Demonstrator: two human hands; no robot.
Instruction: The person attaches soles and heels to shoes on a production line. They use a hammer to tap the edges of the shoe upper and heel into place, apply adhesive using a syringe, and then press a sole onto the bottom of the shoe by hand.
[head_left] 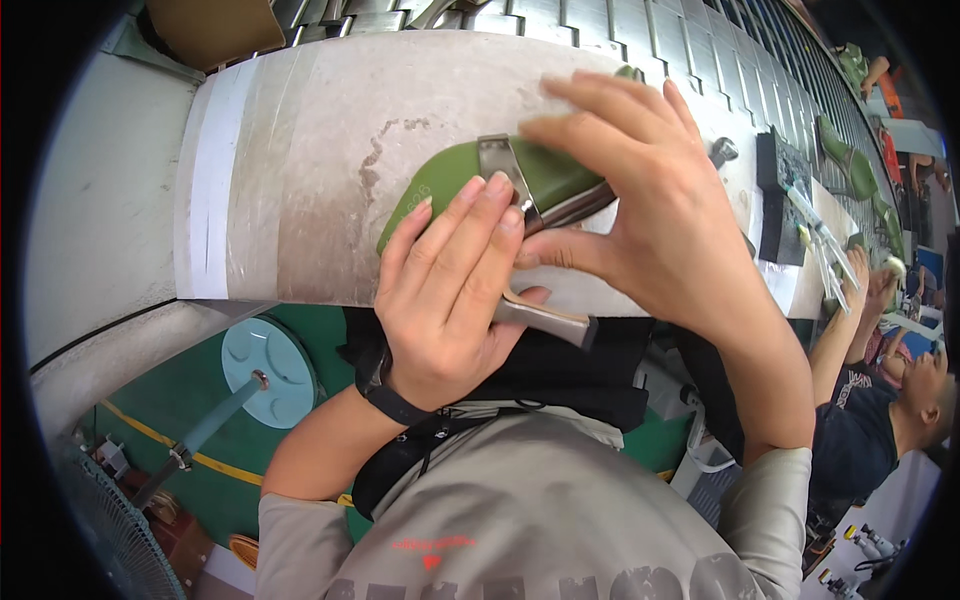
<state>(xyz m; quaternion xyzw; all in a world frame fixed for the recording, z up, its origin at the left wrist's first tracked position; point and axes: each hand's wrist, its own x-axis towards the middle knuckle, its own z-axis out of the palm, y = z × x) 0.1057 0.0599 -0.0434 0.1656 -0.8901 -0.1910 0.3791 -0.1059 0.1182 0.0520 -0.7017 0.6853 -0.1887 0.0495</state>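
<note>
A green rounded casing [447, 168] with a shiny metal band [497, 158] around it lies tilted on the worktable in front of me. My left hand [445, 270] rests over its near side, fingers long and close together on the casing and band, thumb tucked below. From under that hand a grey metal lever-like piece [555, 322] sticks out toward the table's front edge. My right hand [640, 170] hovers over the casing's right end, slightly blurred, its fingers spread and its thumb close to the band. The casing's underside is hidden.
A pale worktable [320, 200] stretches in front, with metal rollers [590, 30] behind it. To the right stand a black block [782, 195], thin syringe-like tubes [818, 225] and a metal tool head [723, 152]. Further right, a co-worker [860, 440] works beside more green parts [850, 165]. A blue round stool [262, 370] stands lower left.
</note>
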